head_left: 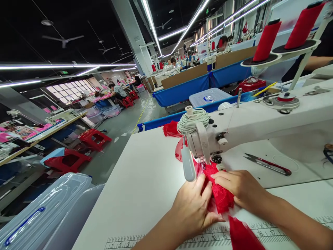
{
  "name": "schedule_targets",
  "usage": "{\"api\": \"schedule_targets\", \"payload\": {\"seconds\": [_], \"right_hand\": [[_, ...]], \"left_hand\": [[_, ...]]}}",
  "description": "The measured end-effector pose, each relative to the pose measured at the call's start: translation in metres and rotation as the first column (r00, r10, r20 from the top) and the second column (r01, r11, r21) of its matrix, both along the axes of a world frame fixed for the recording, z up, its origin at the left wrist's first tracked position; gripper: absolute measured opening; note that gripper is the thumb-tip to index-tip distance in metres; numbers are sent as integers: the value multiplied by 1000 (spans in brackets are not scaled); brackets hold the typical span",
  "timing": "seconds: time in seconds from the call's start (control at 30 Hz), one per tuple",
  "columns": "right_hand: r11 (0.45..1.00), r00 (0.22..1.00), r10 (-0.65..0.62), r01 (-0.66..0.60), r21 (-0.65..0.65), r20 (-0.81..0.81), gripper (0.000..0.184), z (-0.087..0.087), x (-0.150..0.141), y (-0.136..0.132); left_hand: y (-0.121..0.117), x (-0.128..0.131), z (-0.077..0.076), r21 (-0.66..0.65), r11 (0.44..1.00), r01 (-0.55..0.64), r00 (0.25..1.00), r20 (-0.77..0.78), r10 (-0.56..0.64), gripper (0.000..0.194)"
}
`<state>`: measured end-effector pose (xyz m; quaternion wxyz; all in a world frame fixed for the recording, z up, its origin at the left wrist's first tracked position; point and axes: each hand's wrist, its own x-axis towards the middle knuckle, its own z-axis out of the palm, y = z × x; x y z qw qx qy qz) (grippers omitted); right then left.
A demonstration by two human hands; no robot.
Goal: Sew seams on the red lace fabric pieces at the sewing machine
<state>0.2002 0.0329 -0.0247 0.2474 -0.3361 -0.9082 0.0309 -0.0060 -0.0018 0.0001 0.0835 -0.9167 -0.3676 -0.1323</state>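
Red lace fabric (222, 198) with sheer red mesh lies under the presser foot (203, 166) of a white sewing machine (262, 118). My left hand (192, 203) grips the fabric's left side, fingertips close to the foot and thumb lower down. On the right side of the lace, my right hand (243, 187) pinches it with bent fingers; the fingertips are partly hidden. A loose red mesh end (243, 234) trails toward the table's front edge. More red fabric (172, 129) lies behind the machine head. A small grey-white lamp (188, 163) hangs just left of the needle area.
Thread snips (267, 164) lie right of my right hand. A printed ruler scale (125, 241) runs along the front of the white table (137, 177). Red thread cones (267, 40) stand above the machine. A lidded plastic bin (52, 205) is at left, near red stools (95, 139).
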Motion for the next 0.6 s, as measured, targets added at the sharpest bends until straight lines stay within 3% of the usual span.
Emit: {"api": "schedule_targets", "payload": {"seconds": [0.17, 0.37, 0.6], "right_hand": [[1000, 1000, -6, 7, -27, 18, 29, -1, -1, 0], [1000, 1000, -12, 12, 0, 1, 23, -4, 0, 0], [1000, 997, -21, 22, -8, 70, 23, 0, -1, -1]], "left_hand": [[5, 3, -9, -15, 999, -50, 998, 29, 51, 86], [13, 0, -7, -41, 998, -53, 998, 24, 54, 85], [4, 1, -14, 117, 992, -51, 999, 13, 49, 88]]}}
